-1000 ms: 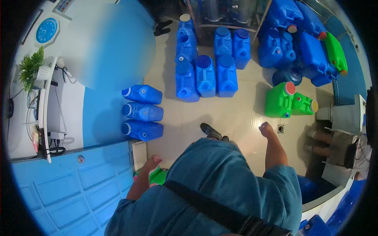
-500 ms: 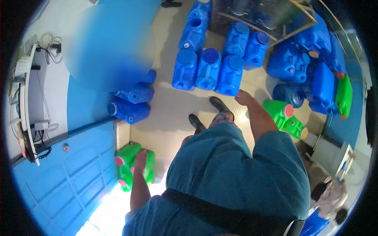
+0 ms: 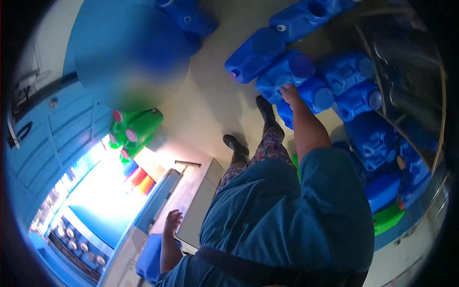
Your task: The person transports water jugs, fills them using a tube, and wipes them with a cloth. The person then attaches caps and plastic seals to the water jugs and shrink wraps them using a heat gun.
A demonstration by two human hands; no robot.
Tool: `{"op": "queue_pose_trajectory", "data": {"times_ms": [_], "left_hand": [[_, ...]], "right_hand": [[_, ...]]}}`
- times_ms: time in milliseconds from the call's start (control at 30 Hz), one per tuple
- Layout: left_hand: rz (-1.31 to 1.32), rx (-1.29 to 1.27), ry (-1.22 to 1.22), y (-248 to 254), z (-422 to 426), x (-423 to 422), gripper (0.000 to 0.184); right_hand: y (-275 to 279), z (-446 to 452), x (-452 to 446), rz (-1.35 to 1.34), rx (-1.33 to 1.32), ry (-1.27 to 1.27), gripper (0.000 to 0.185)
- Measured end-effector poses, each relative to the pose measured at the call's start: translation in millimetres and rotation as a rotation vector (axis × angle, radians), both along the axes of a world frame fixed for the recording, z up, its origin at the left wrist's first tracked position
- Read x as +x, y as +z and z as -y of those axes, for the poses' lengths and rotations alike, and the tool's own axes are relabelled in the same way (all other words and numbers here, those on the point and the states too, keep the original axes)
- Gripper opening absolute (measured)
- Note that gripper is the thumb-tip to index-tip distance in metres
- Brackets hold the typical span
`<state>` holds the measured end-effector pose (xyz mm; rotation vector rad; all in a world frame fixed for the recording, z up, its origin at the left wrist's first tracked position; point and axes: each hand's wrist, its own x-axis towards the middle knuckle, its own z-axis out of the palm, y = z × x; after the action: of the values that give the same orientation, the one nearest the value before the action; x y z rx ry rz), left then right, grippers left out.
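Observation:
Blue plastic jugs with round lids stand close together on the floor before me. My right hand [image 3: 289, 92] is stretched forward with its fingers curled, in front of the middle blue jug [image 3: 273, 79] and beside the nearer blue jug [image 3: 310, 91]. The blur hides whether it grips either one. Another blue jug [image 3: 251, 57] stands to the left of these. My left hand [image 3: 173, 222] hangs low at my side, holding nothing, its fingers bent and apart. Close below it is a blue container [image 3: 149, 258], partly covered by my forearm.
Green jugs [image 3: 143, 125] stand by the blue panelled door [image 3: 62, 131]. Bright light fills the open doorway [image 3: 105, 184]. A pale cabinet [image 3: 203, 205] is at my left. More blue jugs [image 3: 370, 138] crowd the right, near a glass-sided frame [image 3: 406, 62]. A round blur covers the upper left.
My view has turned left, bringing the doorway into sight. My right hand now overlaps the jugs instead of being just below them. My left hand has moved down, away from the green jugs.

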<state>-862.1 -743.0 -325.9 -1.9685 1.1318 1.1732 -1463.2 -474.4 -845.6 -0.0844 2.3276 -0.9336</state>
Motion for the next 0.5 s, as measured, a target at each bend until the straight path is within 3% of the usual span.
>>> {"op": "queue_pose_trajectory", "data": {"times_ms": [67, 100, 133, 200, 300, 500], "left_hand": [[0.061, -0.081, 0.047, 14, -26, -14, 0.038], [0.068, -0.099, 0.086, 19, -36, -8, 0.036], [0.073, -0.117, 0.125, 24, -46, -1, 0.035], [0.116, -0.123, 0.156, 35, -69, 3, 0.034], [0.155, -0.141, 0.208, 43, -102, 15, 0.033], [0.140, -0.162, 0.339, 43, -192, 47, 0.039]], "right_hand": [[6, 9, -17, 0.387, 0.061, -0.254, 0.032], [107, 34, -30, 0.482, -0.042, -0.418, 0.030], [92, 38, -29, 0.497, -0.034, -0.386, 0.030], [53, 35, -29, 0.599, -0.033, -0.684, 0.027], [13, 31, -28, 0.788, -0.116, -0.760, 0.024], [19, 45, 16, 0.625, -0.063, -0.635, 0.033]]}}
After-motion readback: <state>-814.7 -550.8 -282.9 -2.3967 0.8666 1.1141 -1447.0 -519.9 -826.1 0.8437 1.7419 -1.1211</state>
